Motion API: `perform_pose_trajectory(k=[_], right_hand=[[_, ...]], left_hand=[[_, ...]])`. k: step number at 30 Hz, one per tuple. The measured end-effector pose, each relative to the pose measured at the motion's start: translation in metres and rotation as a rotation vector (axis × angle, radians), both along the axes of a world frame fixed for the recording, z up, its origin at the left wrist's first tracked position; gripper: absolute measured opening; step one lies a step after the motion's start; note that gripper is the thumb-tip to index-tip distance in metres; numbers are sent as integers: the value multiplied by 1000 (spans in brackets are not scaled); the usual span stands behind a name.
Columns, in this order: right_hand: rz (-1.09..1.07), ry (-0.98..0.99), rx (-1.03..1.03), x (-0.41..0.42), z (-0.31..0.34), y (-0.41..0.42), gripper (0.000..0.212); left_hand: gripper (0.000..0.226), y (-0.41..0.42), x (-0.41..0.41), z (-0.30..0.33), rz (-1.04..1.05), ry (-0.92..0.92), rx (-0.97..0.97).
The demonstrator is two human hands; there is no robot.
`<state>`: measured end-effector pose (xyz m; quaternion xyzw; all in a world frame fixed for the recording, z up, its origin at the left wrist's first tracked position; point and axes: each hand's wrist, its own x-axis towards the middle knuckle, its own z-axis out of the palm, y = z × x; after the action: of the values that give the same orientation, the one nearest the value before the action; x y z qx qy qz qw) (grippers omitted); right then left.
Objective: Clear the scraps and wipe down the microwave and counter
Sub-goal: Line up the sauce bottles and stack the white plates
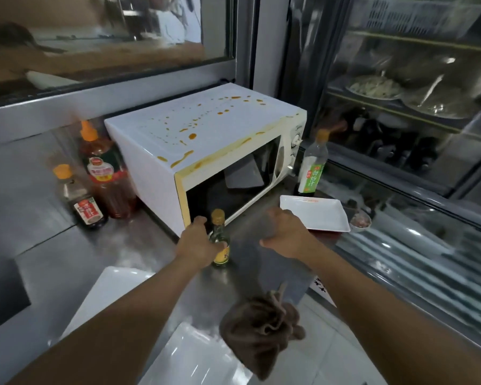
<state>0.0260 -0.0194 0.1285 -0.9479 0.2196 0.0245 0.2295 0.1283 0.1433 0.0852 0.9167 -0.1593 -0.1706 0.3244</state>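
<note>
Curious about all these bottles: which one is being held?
The small gold-capped bottle before the microwave; the left hand grips it. The others stand untouched.

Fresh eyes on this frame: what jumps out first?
The orange-brown sauce splatter across the top of the white microwave at centre, running down over its front edge. Just in front of it, the left hand grips a small yellow-capped bottle standing on the steel counter. A crumpled brown cloth lies at the counter's near edge, between the forearms.
</note>
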Motion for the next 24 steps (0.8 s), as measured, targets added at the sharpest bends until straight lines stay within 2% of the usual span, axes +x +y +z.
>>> perform_pose_trajectory(k=[4, 8, 11, 16, 24], right_hand=[[-24, -41, 64, 9, -18, -40, 64], [-37, -91, 121, 12, -32, -73, 61], [-54, -85, 130, 14, -41, -97, 60], [-99, -66, 160, 20, -43, -132, 70], [-186, -144, 156, 31, -33, -197, 65]], left_hand=[[49, -27, -1, -13, 114, -104, 11], [33, -44, -3, -17, 265, -201, 67], [29, -54, -1, -15, 277, -196, 57], [26, -80, -2, -9, 303, -138, 22], [20, -142, 6, 10, 267, -159, -36]])
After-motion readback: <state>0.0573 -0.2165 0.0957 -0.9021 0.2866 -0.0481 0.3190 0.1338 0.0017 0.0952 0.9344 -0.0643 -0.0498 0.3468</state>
